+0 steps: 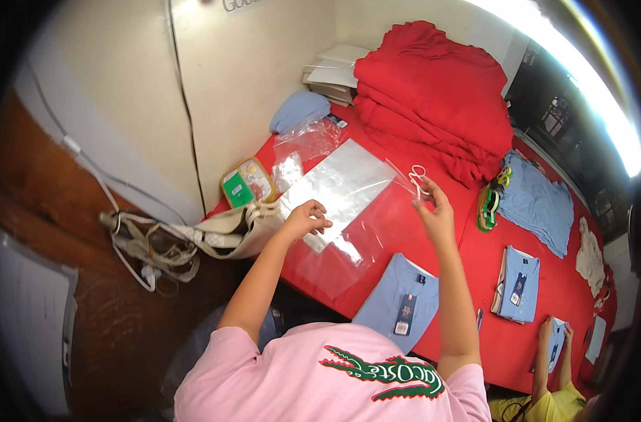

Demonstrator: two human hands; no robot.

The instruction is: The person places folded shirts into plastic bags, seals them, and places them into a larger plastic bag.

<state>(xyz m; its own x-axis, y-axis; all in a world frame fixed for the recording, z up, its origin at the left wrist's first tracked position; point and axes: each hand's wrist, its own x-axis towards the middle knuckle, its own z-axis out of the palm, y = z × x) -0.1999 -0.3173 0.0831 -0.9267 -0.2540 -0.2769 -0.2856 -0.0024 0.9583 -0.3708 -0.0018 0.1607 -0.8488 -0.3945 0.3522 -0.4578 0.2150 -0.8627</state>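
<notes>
A thin clear plastic bag (378,228) stretches over the red-covered table, with one edge pinched between the thumb and fingers of my right hand (434,209). Just beyond those fingertips is a white double-looped item (418,173), perhaps scissor handles; its lower part is hidden. My left hand (308,219) hovers over the near left side of a shiny stack of clear bags (348,176), its fingers loosely bent and apart. On the near edge, between my arms, lies a folded light-blue shirt (396,299) with a dark hang tag (405,314).
A large red cloth heap (433,98) fills the back. Folded blue shirts (518,285) and loose blue garments (535,200) lie right, where a co-worker's hands (547,329) hold another tagged item. Left are a tin with a green box (237,188) and a beige strapped bag (243,231).
</notes>
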